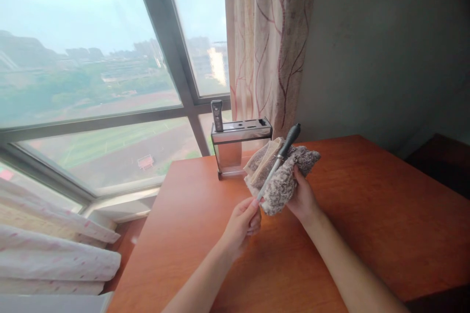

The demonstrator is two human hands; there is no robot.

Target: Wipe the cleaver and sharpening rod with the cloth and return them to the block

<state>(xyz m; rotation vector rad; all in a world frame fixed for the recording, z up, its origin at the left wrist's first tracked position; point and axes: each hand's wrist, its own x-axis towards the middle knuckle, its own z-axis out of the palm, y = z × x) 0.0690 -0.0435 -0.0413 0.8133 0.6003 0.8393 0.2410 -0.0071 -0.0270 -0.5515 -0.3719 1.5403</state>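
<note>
My left hand (246, 217) pinches the lower tip of a sharpening steel (270, 176), a thin grey rod with a black handle. The rod slants up to the right, its handle pointing away from me. Beneath it lies a fluffy grey-brown towel (281, 193) with a beige edge, bunched in my right hand (304, 195). The right thumb presses on the towel while the other fingers are hidden under it. Behind the towel stands a knife block (242, 131) with a silver slotted top and clear sides. One black-handled knife (217, 116) sits upright in its left end.
The reddish-brown wooden table (367, 225) extends under both arms. Large windows (91, 58) rise at the left, with a patterned curtain (271, 34) behind the knife block. Another pale curtain (55, 249) hangs at the lower left, and a grey wall (370, 44) stands at the right.
</note>
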